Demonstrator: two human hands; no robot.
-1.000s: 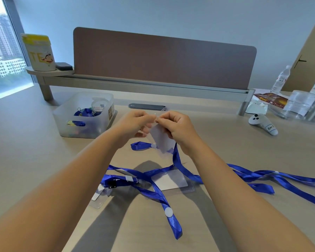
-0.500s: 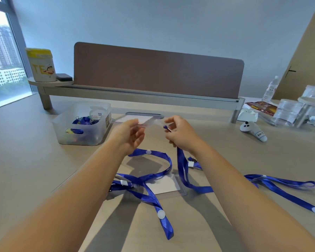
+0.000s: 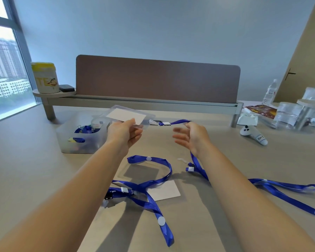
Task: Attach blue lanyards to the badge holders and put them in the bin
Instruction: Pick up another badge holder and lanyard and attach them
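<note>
A clear badge holder (image 3: 130, 114) with a white card inside is being pinched at its near edge by the left hand (image 3: 125, 132), thumb on top and fingers curled beneath, and is being held flat in the air above the desk (image 3: 25, 160), just right of the bin (image 3: 76, 142). The right hand (image 3: 191, 137) is being held in the air to the right of the holder, apart from it, with fingers spread and relaxed in a wide grip closed on nothing. A blue lanyard (image 3: 178, 122) is being carried draped over the top of the right hand; its white clip end is hanging in the air between the two hands, just right of the holder, and whether the clip is touching the holder cannot be told. The strap is running down behind the right wrist to the desk and out toward the right edge. The translucent bin is standing toward the far left part of the desk and is already containing blue lanyards and a small clear round container. A second blue lanyard (image 3: 149, 188) is lying looped near the middle of the desk, crossing over a second badge holder (image 3: 164, 190) with a white card. A white controller (image 3: 253, 134) is lying toward the far right side. A yellow-lidded canister (image 3: 45, 78) is standing on the left end of the raised shelf along the far edge, in front of the brown divider panel (image 3: 156, 79).
</note>
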